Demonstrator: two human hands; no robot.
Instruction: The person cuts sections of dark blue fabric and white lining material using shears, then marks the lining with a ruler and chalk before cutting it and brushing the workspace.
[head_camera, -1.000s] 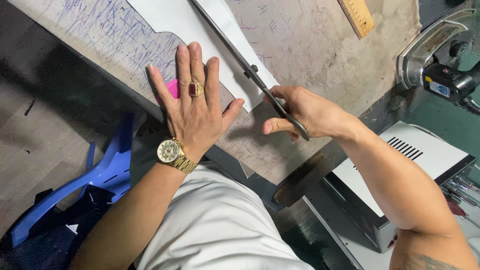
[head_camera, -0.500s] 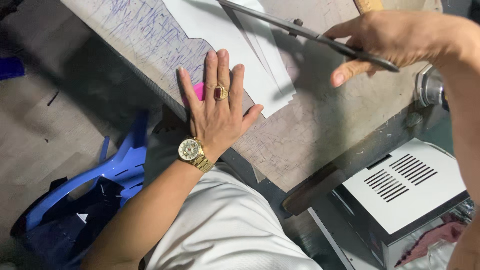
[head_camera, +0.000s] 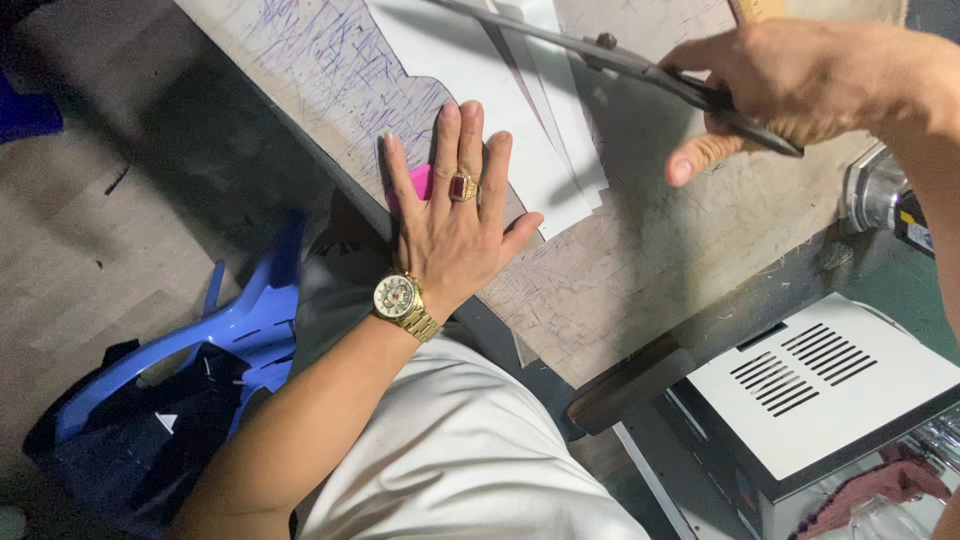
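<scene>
One pair of long dark metal scissors (head_camera: 640, 65) sits gripped in the right hand (head_camera: 790, 80), fingers closed through the handles, thumb pointing down; the blades run away from the grip up-left, their tips cut off by the top edge. Just below the blades lie white paper sheets (head_camera: 500, 110), at least two overlapping, the exact count hard to tell. The left hand (head_camera: 455, 225) lies flat, fingers spread, holding nothing, pressing the sheets' lower edge onto the one scratched, pen-marked worktable (head_camera: 640, 280). One small pink object (head_camera: 420, 182) peeks from under its fingers, mostly hidden. One gold wristwatch (head_camera: 398, 297), one red-stoned ring (head_camera: 462, 187). One blue plastic chair (head_camera: 230, 330), partly covered.
</scene>
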